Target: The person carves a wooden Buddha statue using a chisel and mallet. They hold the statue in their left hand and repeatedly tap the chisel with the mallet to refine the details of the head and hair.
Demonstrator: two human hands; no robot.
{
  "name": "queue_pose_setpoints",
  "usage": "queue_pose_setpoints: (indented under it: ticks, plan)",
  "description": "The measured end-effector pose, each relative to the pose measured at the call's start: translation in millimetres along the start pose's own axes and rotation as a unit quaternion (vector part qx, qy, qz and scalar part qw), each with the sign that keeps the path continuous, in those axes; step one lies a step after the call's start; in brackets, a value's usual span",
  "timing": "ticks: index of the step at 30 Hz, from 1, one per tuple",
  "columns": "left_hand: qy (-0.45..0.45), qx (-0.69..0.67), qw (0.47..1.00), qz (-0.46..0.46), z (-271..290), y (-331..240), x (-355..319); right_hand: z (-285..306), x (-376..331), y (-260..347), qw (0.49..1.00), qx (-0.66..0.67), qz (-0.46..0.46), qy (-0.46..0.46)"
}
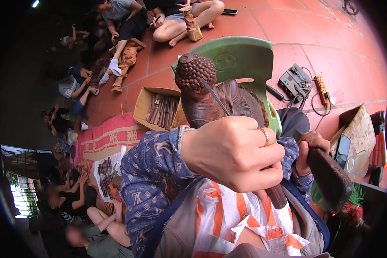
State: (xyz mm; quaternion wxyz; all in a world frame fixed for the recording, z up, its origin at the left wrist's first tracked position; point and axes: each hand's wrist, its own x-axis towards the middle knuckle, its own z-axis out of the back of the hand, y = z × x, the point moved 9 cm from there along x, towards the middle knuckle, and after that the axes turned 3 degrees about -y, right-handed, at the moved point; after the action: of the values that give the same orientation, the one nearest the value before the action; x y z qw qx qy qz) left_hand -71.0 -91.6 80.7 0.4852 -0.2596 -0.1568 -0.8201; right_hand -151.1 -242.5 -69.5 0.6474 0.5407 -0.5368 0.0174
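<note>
My left hand (232, 155), with a ring on one finger, is closed around a chisel. The thin metal blade (217, 99) reaches up to the side of a dark carved wooden bust (195, 77), just below its knobbly hair. The wooden chisel handle (276, 197) sticks out under my fist. At the right, my right hand (311, 148) grips a dark wooden mallet (330, 178), held apart from the chisel. The bust leans tilted against a green plastic chair (245, 53); its lower part is partly hidden behind my left hand.
A cardboard box (147, 103) of chisels stands left of the bust. More tools lie on paper (105, 178) over a red patterned mat (112, 135). A grey power unit (296, 81) and an orange power strip (321, 89) lie right, with cables. Several people sit around, some with carvings.
</note>
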Motion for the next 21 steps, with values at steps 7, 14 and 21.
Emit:
queue_pose_setpoints:
  ticks: [7, 14, 21]
  plan:
    - [-0.007, 0.001, 1.000, -0.006, 3.6, 16.3, 3.0, -6.6, -0.3, -14.5, 0.999, -0.005, -0.033, -0.011]
    - [-0.045, 0.004, 0.999, -0.019, 10.4, 18.0, -1.2, -6.4, -3.3, -20.2, 0.999, -0.006, -0.050, -0.019]
    - [-0.062, -0.039, 0.997, -0.028, 25.2, 16.7, -3.7, -10.5, -4.8, -21.1, 0.998, -0.006, -0.066, -0.001]
